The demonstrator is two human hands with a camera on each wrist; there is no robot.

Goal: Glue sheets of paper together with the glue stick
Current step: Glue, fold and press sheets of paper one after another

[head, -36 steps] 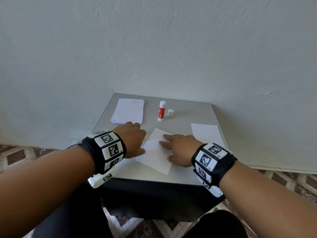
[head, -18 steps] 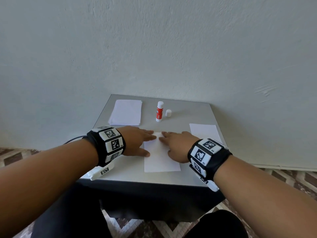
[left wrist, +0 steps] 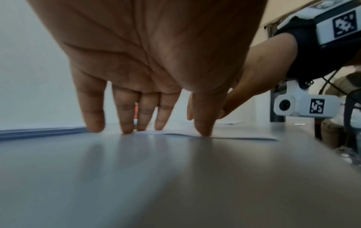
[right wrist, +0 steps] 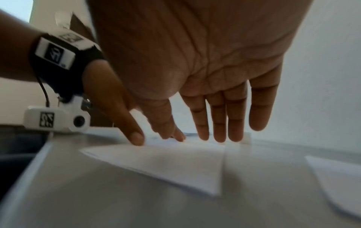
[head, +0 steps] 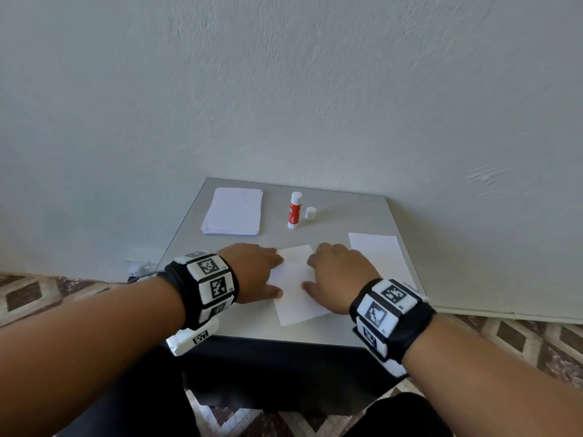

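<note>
A white sheet of paper (head: pixel 295 285) lies near the front of the grey table (head: pixel 340 222). My left hand (head: pixel 255 272) presses its left edge with straight fingers (left wrist: pixel 126 114). My right hand (head: pixel 339 275) lies flat on its right side, fingers (right wrist: pixel 220 123) straight on the paper (right wrist: pixel 175 166). Towards the back, the red and white glue stick (head: pixel 294 210) stands upright with no cap on it. Its white cap (head: pixel 310 213) sits just to its right. Both hands are well short of the glue stick.
A stack of white sheets (head: pixel 234 211) lies at the back left of the table. Another single sheet (head: pixel 377 252) lies at the right, next to my right hand. The wall stands close behind the table. Patterned floor shows on both sides.
The sheet lay skewed a second ago; it has been turned nearly square to the table. Both hands slid outward from its top to its left and right sides.
</note>
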